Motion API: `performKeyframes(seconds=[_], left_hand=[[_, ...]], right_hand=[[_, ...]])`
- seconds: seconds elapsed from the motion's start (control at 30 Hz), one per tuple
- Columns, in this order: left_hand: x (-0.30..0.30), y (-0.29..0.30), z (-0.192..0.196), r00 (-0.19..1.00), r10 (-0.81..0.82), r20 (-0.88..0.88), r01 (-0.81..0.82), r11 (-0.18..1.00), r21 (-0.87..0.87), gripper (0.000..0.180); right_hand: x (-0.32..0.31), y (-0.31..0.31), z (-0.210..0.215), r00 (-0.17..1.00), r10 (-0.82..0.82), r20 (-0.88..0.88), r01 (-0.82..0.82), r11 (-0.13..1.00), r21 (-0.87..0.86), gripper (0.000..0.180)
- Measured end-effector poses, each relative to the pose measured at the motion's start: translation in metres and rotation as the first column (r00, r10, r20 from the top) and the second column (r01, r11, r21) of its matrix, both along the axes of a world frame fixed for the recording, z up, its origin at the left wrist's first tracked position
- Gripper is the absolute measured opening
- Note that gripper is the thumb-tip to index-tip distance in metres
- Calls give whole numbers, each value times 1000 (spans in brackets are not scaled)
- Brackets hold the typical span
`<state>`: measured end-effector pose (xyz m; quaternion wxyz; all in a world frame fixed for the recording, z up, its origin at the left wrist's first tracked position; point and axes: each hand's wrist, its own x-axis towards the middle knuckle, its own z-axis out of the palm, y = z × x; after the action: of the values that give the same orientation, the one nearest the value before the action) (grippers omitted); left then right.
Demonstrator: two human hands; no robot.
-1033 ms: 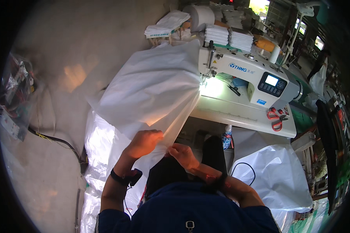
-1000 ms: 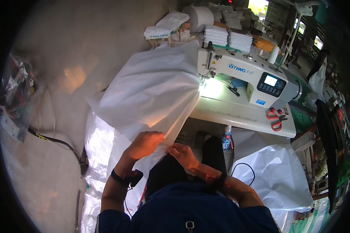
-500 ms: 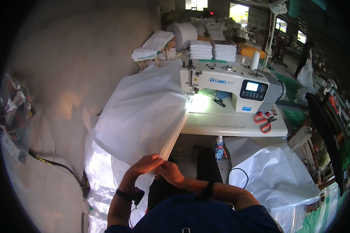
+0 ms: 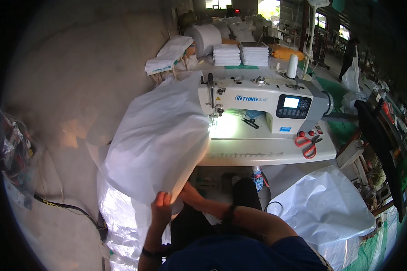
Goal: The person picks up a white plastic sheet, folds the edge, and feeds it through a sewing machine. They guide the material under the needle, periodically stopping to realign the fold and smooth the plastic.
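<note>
White woven fabric (image 4: 160, 135) hangs off the left end of the surface (image 4: 267, 151), its lower edge near the person's lap. The left hand (image 4: 161, 205) has its grip closed on that lower edge, fingers curled around it. The right hand (image 4: 187, 192) reaches under the same edge; whether its grip is closed cannot be told. Farther off stands a white sewing machine (image 4: 262, 101), with red-handled scissors (image 4: 306, 143) to its right.

We have drawn both hands closer together at the low edge of the white sheet (image 4: 156, 144), left hand (image 4: 162, 208) beside right hand (image 4: 188, 192), farther from the sewing machine (image 4: 262, 106).
</note>
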<state>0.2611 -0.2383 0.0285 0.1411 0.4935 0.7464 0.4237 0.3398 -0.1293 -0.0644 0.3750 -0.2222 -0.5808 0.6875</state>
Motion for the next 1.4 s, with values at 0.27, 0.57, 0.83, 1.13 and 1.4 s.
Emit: performKeyframes(seconds=[0.27,0.57,0.83,1.13,1.4], left_hand=[[39,-4,83,899,-366,-240,348,930,-116,14],[49,-1,-1,573,-665,-479,603,738,-302,14],[79,15,14,517,-729,-449,660,673,-332,11],[63,39,7,807,-552,-207,563,827,-10,13],[68,71,-33,908,-395,-141,407,911,69,4]], right_hand=[[-6,19,12,761,198,618,-423,873,241,26],[108,88,33,475,-599,645,126,772,623,26],[70,161,88,251,-702,667,-116,662,740,22],[75,122,65,268,-596,757,-37,779,626,36],[76,98,58,378,-609,697,93,774,626,52]])
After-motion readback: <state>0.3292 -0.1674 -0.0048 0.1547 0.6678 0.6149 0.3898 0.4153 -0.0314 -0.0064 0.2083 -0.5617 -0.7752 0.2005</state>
